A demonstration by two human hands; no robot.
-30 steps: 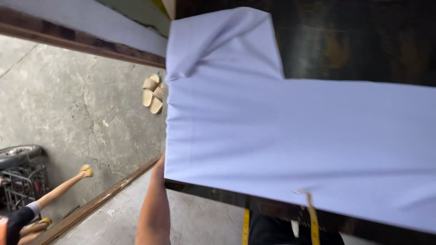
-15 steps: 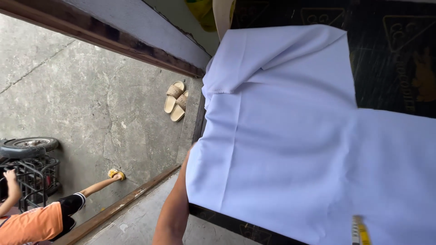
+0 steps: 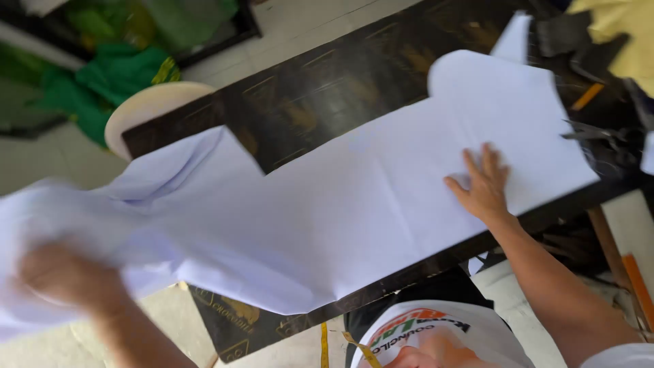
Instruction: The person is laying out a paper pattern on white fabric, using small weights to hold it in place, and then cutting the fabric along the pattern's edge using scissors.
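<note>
A long piece of pale lilac-white cloth (image 3: 354, 204) lies across a dark table (image 3: 340, 82), its long axis running from the lower left to the upper right, roughly along the table's length. Its upper right end is cut in a rounded shape and lies flat near the table's right end; its lower left end hangs past the table's left corner and is bunched up in the air.

The right hand (image 3: 484, 184) is open, palm down and fingers spread, pressing flat on the cloth close to the table's near edge, towards the right end. The left hand (image 3: 65, 276) is blurred; it is at the bunched left end of the cloth, off the table's left corner, and seems to be gripping a fold of it, though the fingers cannot be made out clearly.

At the table's far right end, dark scissors (image 3: 603, 133) lie just beside the cloth's edge, with an orange stick-like thing (image 3: 587, 97) near them and a yellow cloth (image 3: 623, 34) at the far right corner. A smaller white scrap (image 3: 514, 37) sticks up beyond the rounded end.

A round cream-coloured stool seat (image 3: 153, 105) shows past the table's far left corner, and green cloth (image 3: 116, 75) is heaped on the floor behind it. A yellow tape measure (image 3: 325, 344) hangs below the near edge. The table's front panel at the left corner carries a gold-printed label.
</note>
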